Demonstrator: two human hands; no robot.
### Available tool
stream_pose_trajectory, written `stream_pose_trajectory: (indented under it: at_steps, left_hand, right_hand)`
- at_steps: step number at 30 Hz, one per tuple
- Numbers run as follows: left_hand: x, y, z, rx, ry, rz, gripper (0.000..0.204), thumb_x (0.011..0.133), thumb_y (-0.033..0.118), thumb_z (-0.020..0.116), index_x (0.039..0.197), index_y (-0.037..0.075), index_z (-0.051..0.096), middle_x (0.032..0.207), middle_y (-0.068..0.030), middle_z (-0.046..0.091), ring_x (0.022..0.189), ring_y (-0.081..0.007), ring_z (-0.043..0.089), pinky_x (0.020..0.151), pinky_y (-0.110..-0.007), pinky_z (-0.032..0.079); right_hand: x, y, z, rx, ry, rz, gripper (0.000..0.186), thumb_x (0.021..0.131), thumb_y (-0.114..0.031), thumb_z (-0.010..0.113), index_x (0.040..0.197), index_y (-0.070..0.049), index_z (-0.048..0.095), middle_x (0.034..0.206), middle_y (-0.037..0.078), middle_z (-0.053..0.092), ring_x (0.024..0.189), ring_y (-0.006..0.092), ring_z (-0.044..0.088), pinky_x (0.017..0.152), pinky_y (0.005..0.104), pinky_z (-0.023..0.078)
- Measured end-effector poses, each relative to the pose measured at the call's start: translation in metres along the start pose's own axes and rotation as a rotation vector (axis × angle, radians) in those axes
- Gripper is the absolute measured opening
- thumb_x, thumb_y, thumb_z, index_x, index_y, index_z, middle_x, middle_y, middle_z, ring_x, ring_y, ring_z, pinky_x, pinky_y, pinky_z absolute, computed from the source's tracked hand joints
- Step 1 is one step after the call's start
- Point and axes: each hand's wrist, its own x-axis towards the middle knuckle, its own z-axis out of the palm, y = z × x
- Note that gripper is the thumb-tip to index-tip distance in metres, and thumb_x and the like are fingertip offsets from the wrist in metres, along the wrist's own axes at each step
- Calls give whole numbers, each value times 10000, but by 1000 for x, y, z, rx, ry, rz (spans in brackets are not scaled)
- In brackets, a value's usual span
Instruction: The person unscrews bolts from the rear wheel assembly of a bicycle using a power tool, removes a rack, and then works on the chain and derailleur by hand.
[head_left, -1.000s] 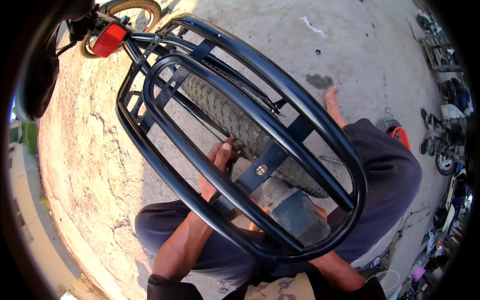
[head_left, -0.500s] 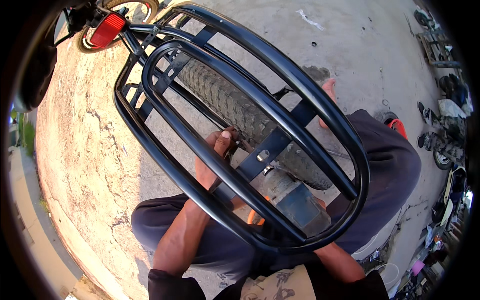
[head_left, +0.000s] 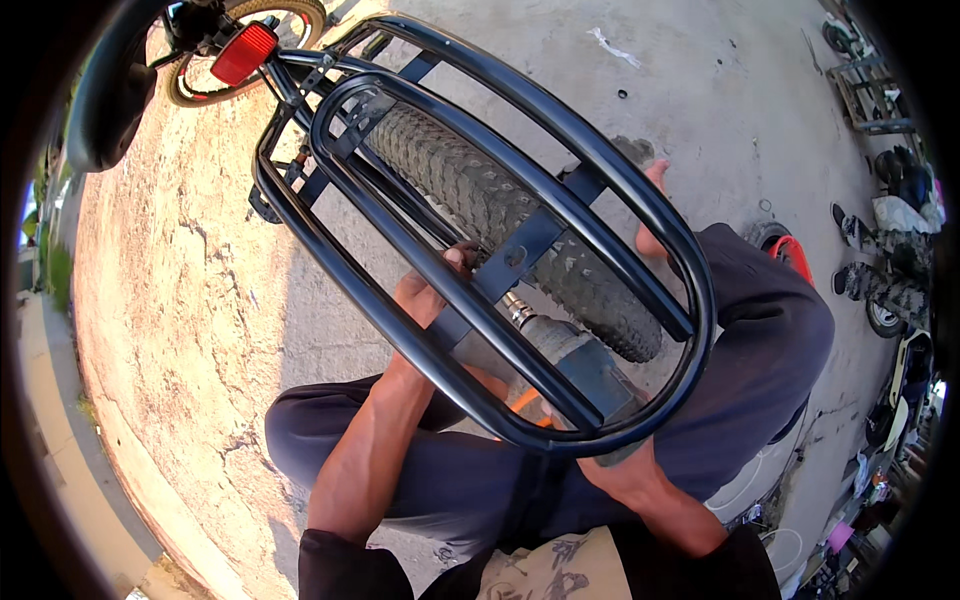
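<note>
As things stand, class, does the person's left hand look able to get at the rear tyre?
Probably yes: the left hand is below the black rack, close beside the rear tyre, so the rack seems no obstacle.

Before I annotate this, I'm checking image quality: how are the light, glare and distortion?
Head view: sunlit ground at left, shade around the tyre; same view: pale highlights along the black rack; same view: the ground's left edge bows, black vignetting fills the corners.

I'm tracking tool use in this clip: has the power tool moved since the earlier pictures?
Yes. Judged against the rear tire, the power tool has shifted forward and somewhat left, nearer the left hand.
</note>
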Motion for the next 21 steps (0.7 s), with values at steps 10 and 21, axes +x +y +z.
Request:
stream_pose_trajectory:
  at_steps: [10, 21]
  left_hand:
    - [-3, 6, -4, -176, -98, -78, 278, 910, 287, 690, 1047, 46, 654, 949, -84, 662, 898, -198, 595, 901, -334, 422]
    - [24, -7, -16, -41, -82, 11, 275, 905, 200, 639, 1041, -39, 625, 869, -120, 639, 746, -225, 637, 632, -348, 501]
  right_hand:
    - [-12, 33, -7, 196, 20, -65, 239, 794, -42, 747, 1021, 8, 691, 989, 106, 696, 848, 193, 677, 742, 298, 535]
    - [-24, 58, 4, 287, 122, 217, 257, 812, -50, 763, 1045, 3, 667, 954, 89, 695, 860, 142, 657, 739, 294, 519]
